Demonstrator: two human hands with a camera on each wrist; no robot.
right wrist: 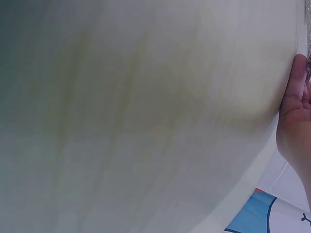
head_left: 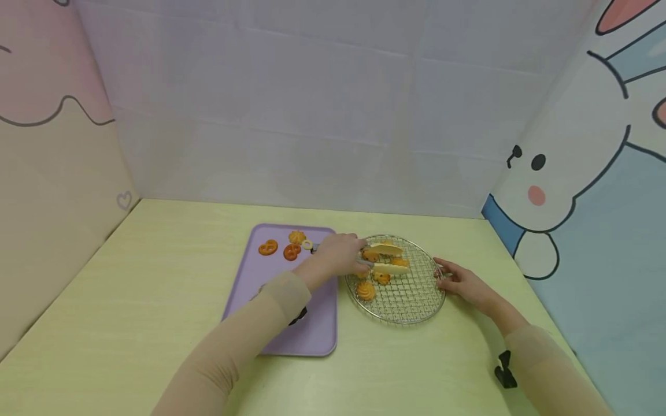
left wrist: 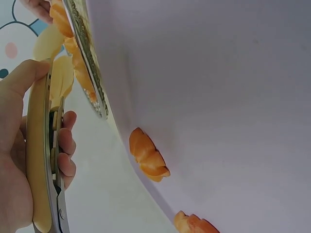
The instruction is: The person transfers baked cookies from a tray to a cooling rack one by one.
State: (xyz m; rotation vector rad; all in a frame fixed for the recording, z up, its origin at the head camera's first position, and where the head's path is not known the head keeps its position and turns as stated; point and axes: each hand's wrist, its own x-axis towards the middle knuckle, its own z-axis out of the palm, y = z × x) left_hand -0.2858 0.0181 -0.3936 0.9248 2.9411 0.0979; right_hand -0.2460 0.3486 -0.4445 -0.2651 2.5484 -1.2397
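My left hand [head_left: 338,254] grips a pair of tongs [left wrist: 39,150] with pale yellow tips. In the head view those tips are spread over the left part of a round wire rack [head_left: 400,322], around orange-brown cookies; whether they touch one is unclear. Swirled cookies [head_left: 366,290] lie on the rack's left side. At the rack's right rim, my right hand [head_left: 468,287] holds the edge between thumb and fingers. It is only partly seen in the right wrist view. Beneath my left forearm lies a purple tray [head_left: 302,344], bearing two pretzels [head_left: 267,248] and a swirled cookie [head_left: 297,237].
The yellow tabletop [head_left: 145,289] carries the tray and rack side by side. A white wall [head_left: 312,115] stands behind, with cartoon-printed panels [head_left: 588,242] on both sides. My left forearm crosses over the tray and hides part of it.
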